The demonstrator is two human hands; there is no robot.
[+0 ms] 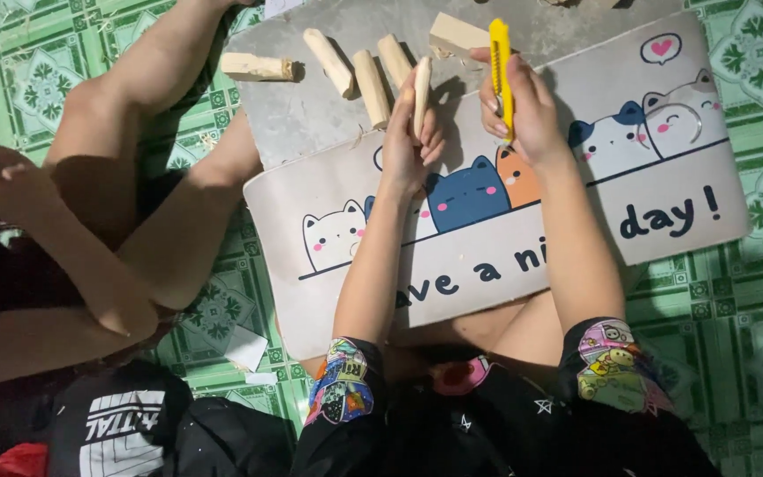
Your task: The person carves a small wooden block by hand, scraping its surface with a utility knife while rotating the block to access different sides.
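A pale, smooth-whittled wooden stick [420, 93], narrow and tapering, stands nearly upright in the left hand [406, 141], whose fingers are curled closed around its lower part; it sits over the far edge of the beige lap board printed with cartoon cats [664, 203], where that board meets the grey, scuffed slab [302, 119] beyond it. The right hand [527, 110] is wrapped around a slim yellow plastic utility knife [500, 66], fingers clenched on its body, the tool pointing away from the person and standing just beside the stick without touching it.

On the grey slab lie several rough-cut blocks of light wood: one short chunk with a darker end [256, 66] near the slab's left edge, three longer rounded billets [368, 75] lying side by side close to the left hand, and a squarer, flat-faced block [457, 34] by the slab's far edge, behind the knife. Fine wood shavings dot the slab's surface.

The board has a matte, smooth face and rounded corners and rests across the person's lap. Beneath everything is a glossy green floor mat with a tiled ornament pattern [752, 291]. To the left, another person's bare arm [147, 256] rests bent above the mat.
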